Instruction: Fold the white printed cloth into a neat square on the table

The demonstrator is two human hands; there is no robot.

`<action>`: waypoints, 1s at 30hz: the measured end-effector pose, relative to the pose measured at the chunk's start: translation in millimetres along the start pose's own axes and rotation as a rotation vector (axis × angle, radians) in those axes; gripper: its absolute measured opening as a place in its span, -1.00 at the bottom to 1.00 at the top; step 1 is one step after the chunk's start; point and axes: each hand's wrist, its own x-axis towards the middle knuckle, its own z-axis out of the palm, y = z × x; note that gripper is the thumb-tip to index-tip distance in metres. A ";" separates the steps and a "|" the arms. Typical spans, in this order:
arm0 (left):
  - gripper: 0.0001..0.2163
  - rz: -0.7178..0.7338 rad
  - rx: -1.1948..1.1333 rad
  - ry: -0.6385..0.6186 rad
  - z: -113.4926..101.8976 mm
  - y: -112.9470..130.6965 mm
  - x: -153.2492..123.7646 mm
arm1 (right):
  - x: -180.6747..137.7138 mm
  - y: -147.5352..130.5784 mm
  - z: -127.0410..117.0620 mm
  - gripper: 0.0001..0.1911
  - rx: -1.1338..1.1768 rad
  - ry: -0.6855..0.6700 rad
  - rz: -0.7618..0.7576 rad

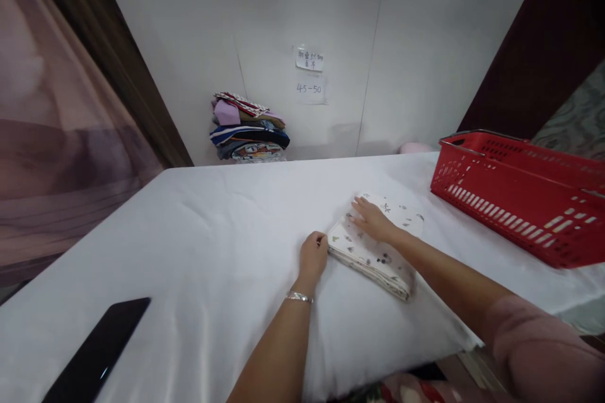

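Observation:
A folded white cloth (363,253) with small dark and green prints lies on the white-covered table, its layered edge facing me. My left hand (314,255) is closed at the cloth's left corner, pinching it between thumb and fingers. A silvery bracelet circles that wrist. Flat on top of the cloth, toward its far side, rests my right hand (371,219) with the fingers stretched out. The part of the cloth beneath my right hand and forearm is hidden.
A red plastic basket (501,201) stands at the table's right side. A black flat device (97,352) lies at the front left. Beyond the far edge is a stack of folded fabrics (250,129), near paper notes (311,75) on the wall. White cloth covers the table (212,252).

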 end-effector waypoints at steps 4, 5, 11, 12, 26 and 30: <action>-0.82 0.007 0.012 -0.007 0.1 -0.3 -0.6 | 24.1 9.2 24.5 -0.35 -0.084 -0.049 0.030; -0.82 0.007 0.014 -0.006 -0.1 0.2 -0.8 | 25.5 10.1 29.1 -0.35 -0.084 -0.056 0.029; -0.82 -0.006 0.047 -0.004 -1.3 4.9 -1.5 | 32.1 17.2 24.2 -0.30 -0.003 -0.114 0.021; -0.82 -0.005 0.052 -0.005 -1.5 5.1 -1.4 | 35.5 18.9 21.9 -0.30 0.000 -0.104 0.017; -0.84 -0.009 0.085 0.006 0.4 2.6 -1.3 | 70.1 42.2 1.5 -0.42 -0.032 -0.236 -0.100; -0.85 -0.022 0.088 0.005 0.4 3.0 -1.7 | 96.0 56.5 -13.3 -0.42 -0.123 -0.462 -0.230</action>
